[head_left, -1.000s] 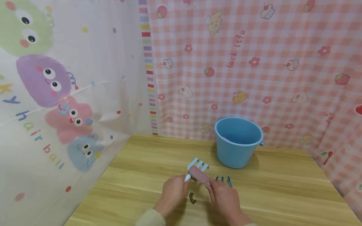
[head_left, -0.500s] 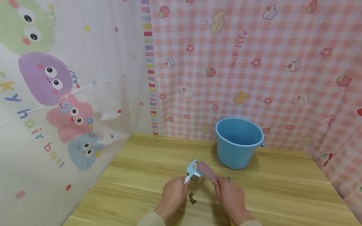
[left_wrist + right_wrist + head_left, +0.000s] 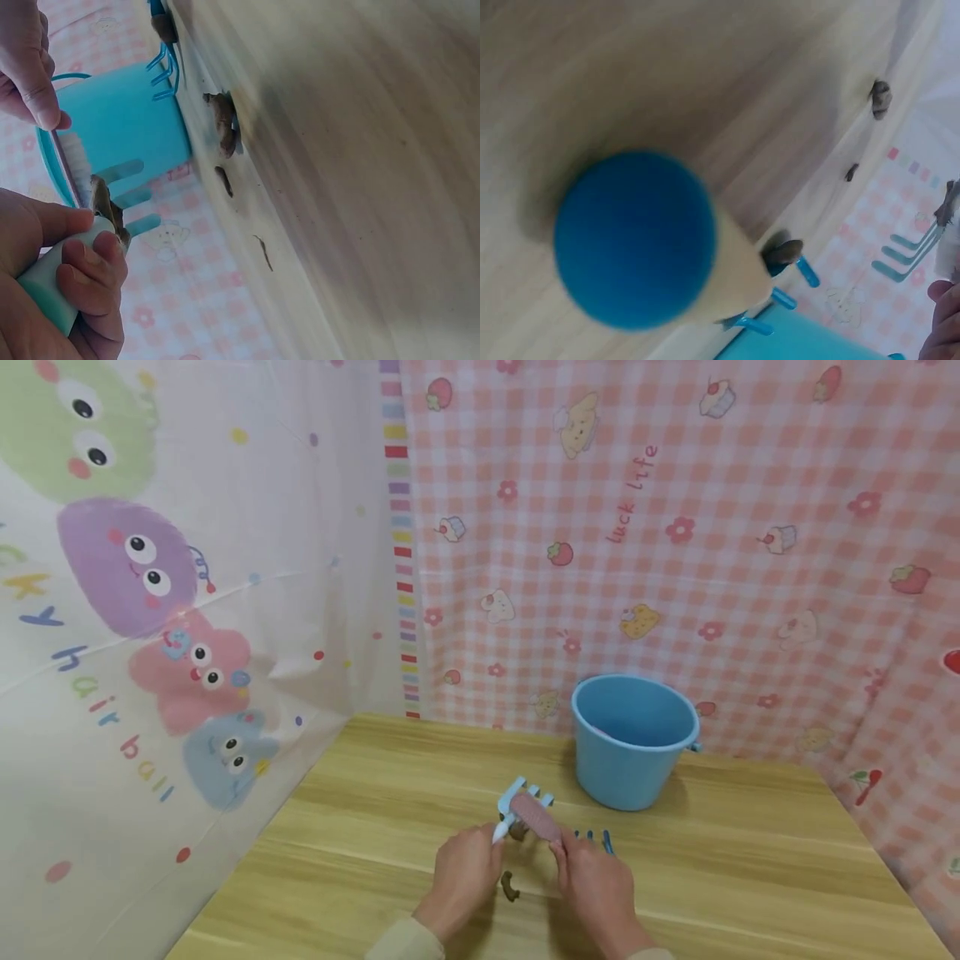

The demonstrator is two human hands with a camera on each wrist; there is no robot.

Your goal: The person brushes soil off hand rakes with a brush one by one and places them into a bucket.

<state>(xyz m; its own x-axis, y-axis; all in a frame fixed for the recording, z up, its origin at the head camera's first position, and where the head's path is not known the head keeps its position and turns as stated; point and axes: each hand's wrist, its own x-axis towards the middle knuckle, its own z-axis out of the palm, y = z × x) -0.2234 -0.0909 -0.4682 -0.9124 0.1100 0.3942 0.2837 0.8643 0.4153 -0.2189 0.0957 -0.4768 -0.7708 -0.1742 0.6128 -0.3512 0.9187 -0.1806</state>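
My left hand (image 3: 467,867) grips the handle of a small light-blue hand rake (image 3: 512,797). A brown, mud-like clump (image 3: 109,206) sits on the rake's head, just past the fingers in the left wrist view. My right hand (image 3: 597,881) pinches a pink brush (image 3: 536,817), its body laid over the rake in the head view; in the left wrist view pale bristles (image 3: 73,161) face the rake. Whether they touch is unclear. Beneath my right hand lies a second, blue rake (image 3: 785,298), its round blue handle end (image 3: 635,240) large in the right wrist view.
On the wooden table (image 3: 360,793) lie a curved brown piece (image 3: 510,887) and smaller brown crumbs (image 3: 223,181). Behind the hands stands a blue bucket (image 3: 626,772), near the pink checked curtain (image 3: 495,635). A white printed curtain (image 3: 300,568) hangs at the left.
The brush slid right off the rake, then came back left over it. The light-blue rake tilted and turned back, so its prongs show again. The bucket has stayed put.
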